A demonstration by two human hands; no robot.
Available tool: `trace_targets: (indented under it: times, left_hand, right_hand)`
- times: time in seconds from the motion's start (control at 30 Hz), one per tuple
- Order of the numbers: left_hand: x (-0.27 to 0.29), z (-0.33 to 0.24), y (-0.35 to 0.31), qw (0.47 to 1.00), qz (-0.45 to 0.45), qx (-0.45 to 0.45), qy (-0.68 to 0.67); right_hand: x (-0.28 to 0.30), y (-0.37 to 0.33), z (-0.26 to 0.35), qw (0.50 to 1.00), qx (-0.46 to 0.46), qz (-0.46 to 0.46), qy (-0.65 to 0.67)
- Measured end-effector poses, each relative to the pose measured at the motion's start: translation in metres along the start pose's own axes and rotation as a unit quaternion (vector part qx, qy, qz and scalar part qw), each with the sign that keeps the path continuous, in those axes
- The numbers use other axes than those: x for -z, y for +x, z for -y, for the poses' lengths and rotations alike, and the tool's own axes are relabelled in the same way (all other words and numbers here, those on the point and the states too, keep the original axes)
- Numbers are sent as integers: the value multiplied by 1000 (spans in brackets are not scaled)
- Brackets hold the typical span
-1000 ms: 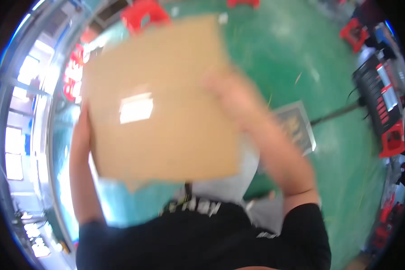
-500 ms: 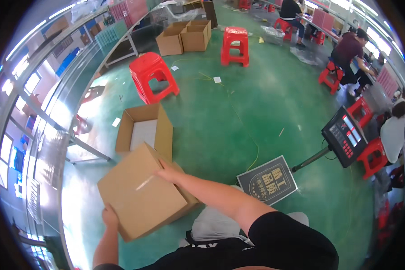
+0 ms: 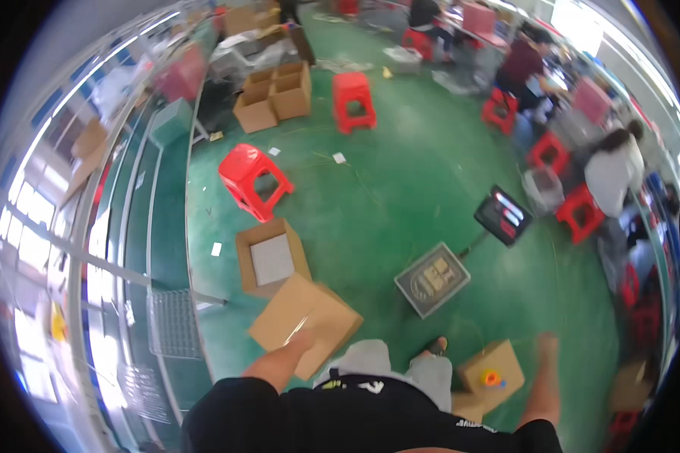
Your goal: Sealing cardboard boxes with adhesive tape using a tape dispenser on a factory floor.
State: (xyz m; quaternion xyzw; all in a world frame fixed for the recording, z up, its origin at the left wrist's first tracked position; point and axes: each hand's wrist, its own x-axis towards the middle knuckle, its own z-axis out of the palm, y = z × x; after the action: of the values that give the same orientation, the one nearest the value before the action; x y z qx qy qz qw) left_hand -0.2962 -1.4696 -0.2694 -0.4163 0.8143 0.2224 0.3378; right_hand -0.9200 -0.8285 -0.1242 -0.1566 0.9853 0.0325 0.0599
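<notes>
A closed cardboard box (image 3: 321, 321) sits on the floor at front left, a shiny strip along its top seam. My left hand (image 3: 301, 341) rests against its top; the fingers are smeared by motion. Out to the right, my right hand (image 3: 548, 349) hangs apart from the box, too blurred for its fingers to show. The nearest thing to it is a smaller carton (image 3: 506, 359) bearing an orange ring-shaped object (image 3: 492, 377) with a blue part, perhaps a tape dispenser. Beyond the closed box stands an open cardboard box (image 3: 298, 253) with a white sheet or panel inside.
A platform scale (image 3: 432, 281) with a lit display (image 3: 504, 215) lies ahead. Red stools (image 3: 253, 177) and more open cartons (image 3: 257, 113) stand farther off. Metal racking (image 3: 166, 317) runs along the left; people (image 3: 616, 167) sit at benches on the right.
My right hand has left the closed box and swung far right. The left hand has shifted from the box's side to its top. The view has turned, bringing the smaller carton into sight.
</notes>
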Motion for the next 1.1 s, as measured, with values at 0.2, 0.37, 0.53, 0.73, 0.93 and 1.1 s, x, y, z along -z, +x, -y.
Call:
trace_targets:
  times: [0.2, 0.37, 0.53, 0.73, 0.93, 1.1]
  left_hand:
    - [155, -96, -37, 959, -124, -252, -32]
    - [161, -95, 76, 885, -67, -444, 126]
    - [99, -200, -1, 810, 13, -474, 346]
    - [32, -257, -128, 540, 118, -499, 668]
    - [-112, -288, -235, 683, 157, -446, 557]
    - [-247, -344, -201, 530, 181, -533, 634]
  right_hand:
    - [223, -249, -34, 810, -327, -248, 420]
    - [88, -447, 66, 679, -382, -332, 532]
    - [-88, -687, 279, 802, -403, 114, 425]
    - [-119, -890, 380, 500, -595, 195, 598]
    - [-129, -979, 252, 224, -723, -204, 621]
    - [-130, -1038, 129, 336, -729, -264, 535]
